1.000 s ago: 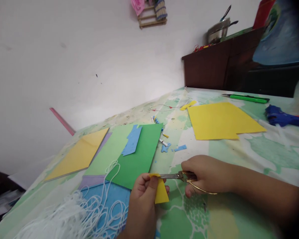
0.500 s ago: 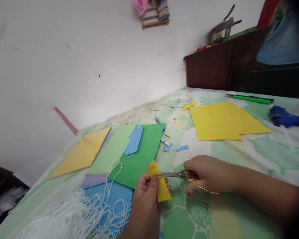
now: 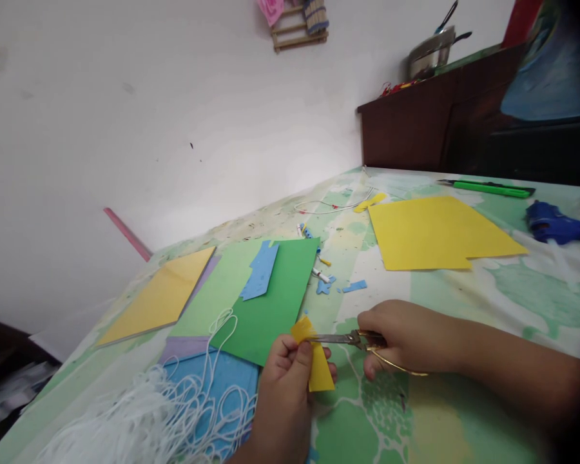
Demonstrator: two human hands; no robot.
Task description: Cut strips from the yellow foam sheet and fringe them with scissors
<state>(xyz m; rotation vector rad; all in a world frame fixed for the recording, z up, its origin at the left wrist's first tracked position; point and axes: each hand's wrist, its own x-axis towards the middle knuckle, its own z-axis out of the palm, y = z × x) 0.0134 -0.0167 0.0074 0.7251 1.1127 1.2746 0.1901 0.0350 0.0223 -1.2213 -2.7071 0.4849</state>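
Between the thumb and fingers of my left hand [image 3: 290,380] is a small strip of yellow paper [image 3: 321,374], held above the table. My right hand [image 3: 396,335] grips a pair of scissors [image 3: 341,338] with gold-coloured handles. Their blades reach left across the upper part of the strip, just above my left thumb; whether they are fully closed I cannot make out. Below and behind the strip lies a green sheet [image 3: 283,309], with a cut blue piece [image 3: 261,270] on top.
Tangled white cord [image 3: 125,419] covers blue sheets [image 3: 241,367] at front left. Farther left is an orange-yellow pad [image 3: 159,296]. A large yellow sheet [image 3: 435,235], a green utility knife [image 3: 493,188] and a blue glue gun [image 3: 551,222] lie at right. Blue scraps [image 3: 354,285] sit mid-table.
The upper end of the yellow strip has tilted and shifted slightly right at the scissor blades. Both hands keep their hold, nearly in place.
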